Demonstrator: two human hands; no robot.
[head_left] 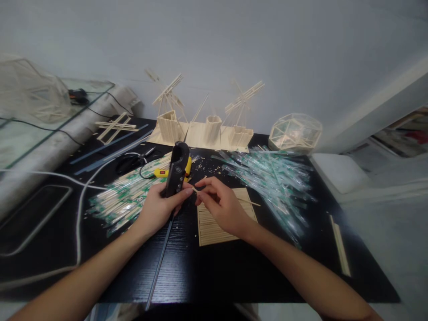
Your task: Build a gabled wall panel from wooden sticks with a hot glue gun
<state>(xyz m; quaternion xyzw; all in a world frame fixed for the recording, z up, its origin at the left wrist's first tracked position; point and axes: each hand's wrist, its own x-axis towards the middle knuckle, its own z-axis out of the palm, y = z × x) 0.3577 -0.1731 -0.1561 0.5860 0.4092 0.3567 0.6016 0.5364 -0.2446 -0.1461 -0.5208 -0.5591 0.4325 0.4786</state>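
Observation:
My left hand (158,206) is closed around a black and yellow hot glue gun (173,178), and a long translucent glue stick (159,263) trails from its lower end toward the table's front edge. Its thumb and fingertips meet one end of a thin wooden stick (195,190). The fingers of my right hand (217,200) pinch that stick too. Below my right hand lies a square panel of wooden sticks (214,229). Another length of stick (252,203) shows beyond this hand over the panel; I cannot tell whether it is the same piece.
Bagged wooden sticks (117,200) lie at left, and green-and-clear wrappers (270,178) at right. Behind stand stick-built windmill models (169,127) on a wooden base (197,138). A stick dome (296,133) is at back right. A white cable (80,223) loops across the left side.

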